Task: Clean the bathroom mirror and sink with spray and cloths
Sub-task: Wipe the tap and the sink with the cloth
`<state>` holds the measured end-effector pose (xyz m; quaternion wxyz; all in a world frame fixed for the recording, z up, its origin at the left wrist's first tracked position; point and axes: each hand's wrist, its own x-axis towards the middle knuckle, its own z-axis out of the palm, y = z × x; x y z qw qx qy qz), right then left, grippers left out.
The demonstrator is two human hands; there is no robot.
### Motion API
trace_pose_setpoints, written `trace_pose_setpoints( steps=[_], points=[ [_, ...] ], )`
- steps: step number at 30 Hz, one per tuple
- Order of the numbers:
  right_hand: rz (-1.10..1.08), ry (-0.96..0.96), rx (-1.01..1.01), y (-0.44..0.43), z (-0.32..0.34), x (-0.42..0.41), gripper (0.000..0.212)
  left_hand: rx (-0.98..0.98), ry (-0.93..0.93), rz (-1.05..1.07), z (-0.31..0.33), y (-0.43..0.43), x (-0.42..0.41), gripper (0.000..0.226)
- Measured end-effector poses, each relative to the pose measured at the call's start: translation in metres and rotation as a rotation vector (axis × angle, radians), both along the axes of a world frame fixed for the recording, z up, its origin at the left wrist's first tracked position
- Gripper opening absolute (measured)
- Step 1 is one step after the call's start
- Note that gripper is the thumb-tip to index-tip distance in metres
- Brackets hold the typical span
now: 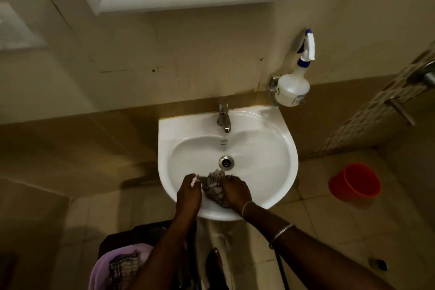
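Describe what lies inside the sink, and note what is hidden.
Inside the sink: the drain and a checked cloth gripped by the left hand and right hand. The hands cover part of the cloth and the basin beneath.

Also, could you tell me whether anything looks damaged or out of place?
Mostly the wall above the sink: dark scuffs and thin crack-like lines. The spray bottle perches on a small metal bracket beside it.

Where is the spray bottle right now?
In the head view, the spray bottle sits in a wall holder on the right, above the sink at its rear right corner.
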<state>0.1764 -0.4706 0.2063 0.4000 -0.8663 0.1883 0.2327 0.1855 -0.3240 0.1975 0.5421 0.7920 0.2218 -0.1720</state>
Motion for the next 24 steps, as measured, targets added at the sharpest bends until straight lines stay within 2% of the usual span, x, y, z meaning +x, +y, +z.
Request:
trace_pose_setpoints(
  steps=[2, 4, 6, 9, 11, 14, 17, 20, 22, 24],
  points=[
    [-0.33, -0.033, 0.307, -0.002, 0.0, -0.007, 0.032, -0.133, 0.093, 0.094, 0.003, -0.009, -0.001, 0.037],
    [-0.541, -0.057, 0.583, -0.003, 0.005, -0.017, 0.023, -0.451, 0.26, 0.251, 0.013, -0.018, -0.002, 0.035],
    [-0.555, -0.096, 0.726, -0.004, 0.016, -0.026, 0.025, -0.757, 0.341, 0.305, 0.018, -0.022, -0.001, 0.048],
    [-0.473, -0.199, 0.759, -0.012, 0.025, -0.039, 0.025, -0.972, 0.382, 0.32, 0.022, -0.022, 0.0, 0.084],
    [-0.402, -0.258, 0.763, -0.019, 0.028, -0.049, 0.027, -1.05, 0.393, 0.315, 0.034, -0.023, -0.001, 0.082],
    [-0.377, -0.329, 0.771, -0.028, 0.035, -0.062, 0.031, -1.054, 0.333, 0.309, 0.054, -0.031, -0.01, 0.057],
    [-0.425, -0.42, 0.802, -0.037, 0.036, -0.072, 0.02, -1.141, 0.233, 0.342, 0.063, -0.042, -0.026, 0.04],
    [-0.458, -0.434, 0.872, -0.048, 0.042, -0.081, 0.032, -1.201, 0.161, 0.337, 0.069, -0.053, -0.041, 0.041],
    [-0.383, -0.443, 0.843, -0.054, 0.049, -0.087, 0.041, -1.158, 0.087, 0.318, 0.075, -0.061, -0.048, 0.038],
    [-0.294, -0.425, 0.799, -0.057, 0.056, -0.092, 0.044, -1.08, 0.054, 0.319, 0.081, -0.069, -0.057, 0.049]
  ],
)
